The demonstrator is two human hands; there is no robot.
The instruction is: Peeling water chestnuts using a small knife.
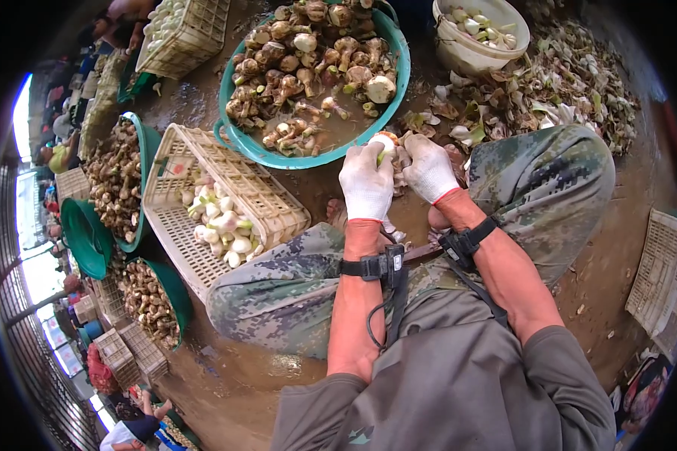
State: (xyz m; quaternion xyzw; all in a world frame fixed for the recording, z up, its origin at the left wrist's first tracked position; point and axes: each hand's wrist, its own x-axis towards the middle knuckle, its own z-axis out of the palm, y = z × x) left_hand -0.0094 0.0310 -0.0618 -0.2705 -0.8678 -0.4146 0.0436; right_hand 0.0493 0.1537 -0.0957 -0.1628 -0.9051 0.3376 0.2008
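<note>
My left hand (366, 177), in a white knit glove with a soiled palm side, holds a partly peeled bulb (385, 145), which looks like garlic. White flesh, a bit of green and an orange-brown edge show on it. At the bulb's right side, my right hand (430, 166), gloved the same way, has its fingers curled against it. Its grip is partly hidden. Just beyond both hands stands a teal plastic tub (310, 162) of unpeeled brown bulbs (288, 62). To the left, a tilted cream plastic crate (276, 211) contains peeled white bulbs (223, 220).
A heap of husks (547, 96) spreads at the upper right, beside a white bucket (482, 56) of peeled bulbs. Green tubs (152, 141) of bulbs and another full crate (194, 39) stand left. Wet, muddy floor (248, 389) surrounds my crossed legs. Other people work along the left edge.
</note>
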